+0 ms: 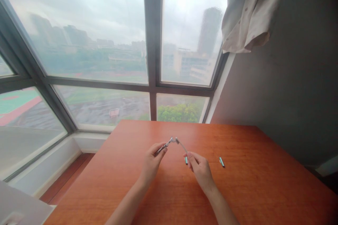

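My left hand [155, 158] is closed around a razor handle [167, 144], dark at the grip and silver toward its forked end, which points up and to the right. No blade head shows on that end. In my right hand [198, 165] is a thin, pale toothbrush [182, 145], slanting up and to the left. Its bristled head is right by the tip of the razor handle; whether they touch I cannot tell. A small teal-and-black razor cartridge [221, 162] lies on the table right of my right hand. Another similar piece [186, 160] shows beside my right fingers, partly hidden.
The reddish-brown wooden table [264, 182] spans the area under my hands, its far edge close to the windows. A grey window frame [153, 42] rises behind it. At the upper right hangs a pale spotted curtain [248, 17], beside a grey wall [264, 88].
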### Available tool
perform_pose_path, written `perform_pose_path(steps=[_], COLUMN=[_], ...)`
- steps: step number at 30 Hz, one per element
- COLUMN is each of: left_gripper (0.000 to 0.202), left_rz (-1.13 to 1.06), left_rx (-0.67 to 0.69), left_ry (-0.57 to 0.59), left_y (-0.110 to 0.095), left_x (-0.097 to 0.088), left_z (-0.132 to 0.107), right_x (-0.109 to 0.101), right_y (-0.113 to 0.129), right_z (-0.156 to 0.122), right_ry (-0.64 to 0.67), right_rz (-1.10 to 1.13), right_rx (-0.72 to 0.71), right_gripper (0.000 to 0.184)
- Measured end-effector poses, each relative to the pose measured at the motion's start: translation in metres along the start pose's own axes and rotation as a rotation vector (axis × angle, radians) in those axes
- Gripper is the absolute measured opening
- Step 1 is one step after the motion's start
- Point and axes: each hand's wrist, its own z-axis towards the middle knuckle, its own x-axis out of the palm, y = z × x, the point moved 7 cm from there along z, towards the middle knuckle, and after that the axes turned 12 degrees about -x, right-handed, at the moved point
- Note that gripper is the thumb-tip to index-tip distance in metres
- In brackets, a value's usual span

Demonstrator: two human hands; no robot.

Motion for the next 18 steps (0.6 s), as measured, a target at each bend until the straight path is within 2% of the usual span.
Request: perform_pose_path(steps=[6, 10, 15, 18], left_gripper=[0.022, 0.021, 0.021, 0.022], left_rz=[0.025, 0.021, 0.02, 0.022], left_rx=[0.043, 0.015, 0.035, 0.017], left_ry=[0.09, 0.056, 0.092, 0.074], left_y=[-0.0064, -0.004, -0.0056, -0.0063], left_x=[0.0075, 0.0046, 0.008, 0.0069], left_z=[-0.0038, -0.0031, -0.0047, -0.0051], right_x=[-0.0002, -0.0001, -0.0004, -0.0003], right_y=[-0.0038, -0.0045, -0.0035, -0.0033], right_z=[-0.0014, -0.0016, -0.0006, -0.0005], right_ry=[-0.003, 0.005, -0.002, -0.001], right_rz=[-0.001, 0.0, 0.01, 0.002], right_rx=[0.008, 0.013, 0.014, 0.007], right_gripper=[0.049, 0.049, 0.049, 0.049])
